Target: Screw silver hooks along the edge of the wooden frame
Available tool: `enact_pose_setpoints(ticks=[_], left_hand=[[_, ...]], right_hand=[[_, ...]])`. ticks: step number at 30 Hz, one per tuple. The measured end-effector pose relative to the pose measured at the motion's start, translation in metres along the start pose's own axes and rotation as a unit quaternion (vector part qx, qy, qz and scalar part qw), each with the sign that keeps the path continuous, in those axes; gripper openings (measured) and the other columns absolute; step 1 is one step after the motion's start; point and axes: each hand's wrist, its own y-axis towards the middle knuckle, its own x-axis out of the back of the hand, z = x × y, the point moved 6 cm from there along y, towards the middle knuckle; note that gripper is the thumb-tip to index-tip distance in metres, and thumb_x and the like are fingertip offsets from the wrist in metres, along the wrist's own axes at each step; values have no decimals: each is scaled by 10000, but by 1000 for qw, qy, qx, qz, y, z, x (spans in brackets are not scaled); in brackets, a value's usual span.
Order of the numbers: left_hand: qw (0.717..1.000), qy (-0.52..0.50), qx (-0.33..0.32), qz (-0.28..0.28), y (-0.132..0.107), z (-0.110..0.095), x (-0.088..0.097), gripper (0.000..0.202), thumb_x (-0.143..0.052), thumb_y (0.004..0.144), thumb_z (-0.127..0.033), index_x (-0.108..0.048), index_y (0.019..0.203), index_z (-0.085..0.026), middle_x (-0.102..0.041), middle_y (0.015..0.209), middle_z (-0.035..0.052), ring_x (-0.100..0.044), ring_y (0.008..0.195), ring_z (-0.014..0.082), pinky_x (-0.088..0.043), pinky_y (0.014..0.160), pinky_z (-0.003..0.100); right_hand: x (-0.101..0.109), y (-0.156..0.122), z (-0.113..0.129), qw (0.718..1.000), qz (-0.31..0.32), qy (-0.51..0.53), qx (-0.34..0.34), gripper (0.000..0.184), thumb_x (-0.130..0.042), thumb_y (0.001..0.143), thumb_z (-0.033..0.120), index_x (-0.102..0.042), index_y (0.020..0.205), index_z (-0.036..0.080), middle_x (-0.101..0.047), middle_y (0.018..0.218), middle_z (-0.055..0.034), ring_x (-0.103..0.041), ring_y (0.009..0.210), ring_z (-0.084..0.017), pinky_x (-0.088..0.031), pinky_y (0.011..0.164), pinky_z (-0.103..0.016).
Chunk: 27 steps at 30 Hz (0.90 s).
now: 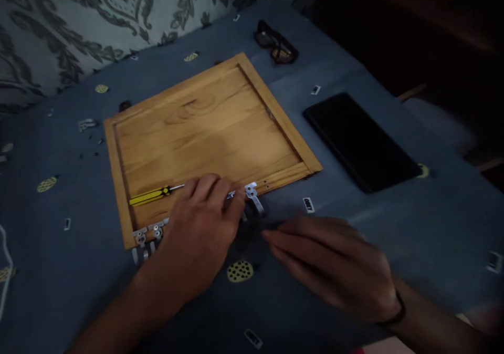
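Note:
A wooden framed panel (208, 123) lies flat on a blue patterned cloth. My left hand (200, 228) rests on the panel's near edge, fingers curled and pressed down beside a metal hinge (252, 194). My right hand (334, 264) reaches in from the right, blurred, its fingers stretched toward the same hinge. A screwdriver with a yellow handle (151, 195) lies on the panel just left of my left hand. Another metal hinge (147, 236) sits at the panel's near left corner.
A black phone (360, 141) lies right of the panel. Dark-framed glasses (275, 44) sit at the far edge. A small metal part (86, 124) and tiny screws lie left of the panel. A patterned curtain hangs behind.

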Motion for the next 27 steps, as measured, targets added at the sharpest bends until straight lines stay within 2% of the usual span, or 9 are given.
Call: enact_pose_setpoints(ticks=[4,7,10,13,15,20,23,25,27], left_hand=[[1000,-2,13,5,-1,2,-1,249,-511,958,-90,-710,1101,-134,-687,981,105,-621,953,295,-529,816,439],[1000,1,13,-11,-2,2,-4,254,-482,960,-80,-722,978,-161,-714,997,110,-650,975,280,-536,840,418],[999,3,30,15,0,4,-8,292,-482,946,-66,-727,1076,-157,-744,1134,128,-678,1074,287,-545,926,432],[995,5,47,84,3,6,-12,332,-466,961,-58,-702,1187,-119,-743,1199,167,-704,1081,298,-560,941,453],[993,-5,49,108,4,5,-12,346,-452,977,-48,-685,1226,-109,-737,1217,178,-711,1087,287,-564,943,435],[992,-14,51,111,0,6,-13,335,-443,994,-48,-690,1208,-118,-737,1201,170,-706,1099,293,-569,917,429],[995,-6,45,83,-3,6,-14,321,-480,981,-58,-684,1223,-115,-709,1258,168,-667,1158,300,-556,937,433],[998,-2,37,52,-4,6,-12,294,-520,964,-67,-692,1197,-114,-702,1244,163,-631,1196,303,-538,964,432],[999,2,29,41,-4,5,-10,266,-546,947,-66,-709,1153,-111,-713,1152,153,-623,1168,302,-526,969,430]], right_hand=[[19,36,12,998,-32,-44,44,123,-575,1021,148,-683,1026,206,-737,849,-13,-712,695,-113,-568,621,-230],[13,86,22,996,9,-49,80,213,-524,1059,217,-714,973,171,-701,833,-20,-678,688,-111,-510,596,-244],[-29,142,26,979,165,-79,93,220,-563,1042,275,-740,965,169,-735,938,-39,-715,843,-179,-491,684,-286],[-81,178,35,931,329,-106,115,230,-653,998,345,-739,1094,155,-760,1084,-90,-711,1020,-253,-485,776,-322],[-109,188,43,900,396,-124,135,251,-684,970,271,-724,1164,117,-752,1175,-146,-695,1104,-277,-484,805,-332],[-145,187,54,866,460,-137,141,129,-737,848,104,-765,973,99,-780,1042,-147,-718,921,-247,-468,687,-311],[-141,190,49,867,460,-135,136,88,-695,855,100,-748,925,110,-776,985,-129,-702,859,-231,-449,656,-311],[-121,197,42,887,425,-131,122,104,-666,899,170,-723,969,118,-765,1002,-127,-690,863,-233,-451,669,-318],[-82,203,32,945,300,-104,83,151,-592,955,191,-677,1063,130,-751,1002,-102,-677,873,-215,-463,708,-314]])
